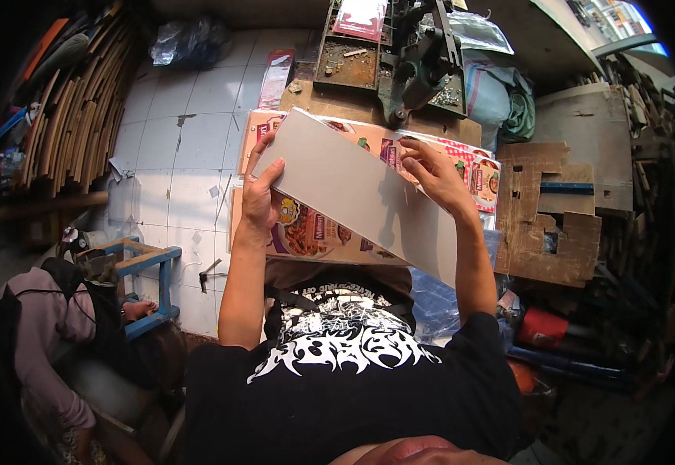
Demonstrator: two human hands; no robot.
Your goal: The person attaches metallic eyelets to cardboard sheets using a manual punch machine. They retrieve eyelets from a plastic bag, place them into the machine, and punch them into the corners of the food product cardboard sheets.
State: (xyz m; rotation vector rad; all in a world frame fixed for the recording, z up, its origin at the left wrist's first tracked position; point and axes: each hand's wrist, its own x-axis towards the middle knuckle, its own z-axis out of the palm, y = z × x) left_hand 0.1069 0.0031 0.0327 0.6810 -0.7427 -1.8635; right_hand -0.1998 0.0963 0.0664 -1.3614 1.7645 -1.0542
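Note:
A long plain grey cardboard sheet (345,182) lies slantwise before me, its upper left end raised. My left hand (264,190) grips that end, with the thumb on top and the fingers at the edge and underneath. Above the sheet's right half, my right hand (436,174) has its fingers bent but apart, with nothing visible in them. Whether it touches the sheet I cannot tell. Beneath are orange printed card sheets (314,240) with food pictures, partly hidden by the grey one. Its lower right end passes beneath my right forearm.
Past the work surface stands a dark metal press (415,77) beside a tray of scraps (345,66). Brown die-cut boards (543,221) lie to the right. At left are a blue-framed stool (151,263), a seated person (50,318) and stacked boards (85,108).

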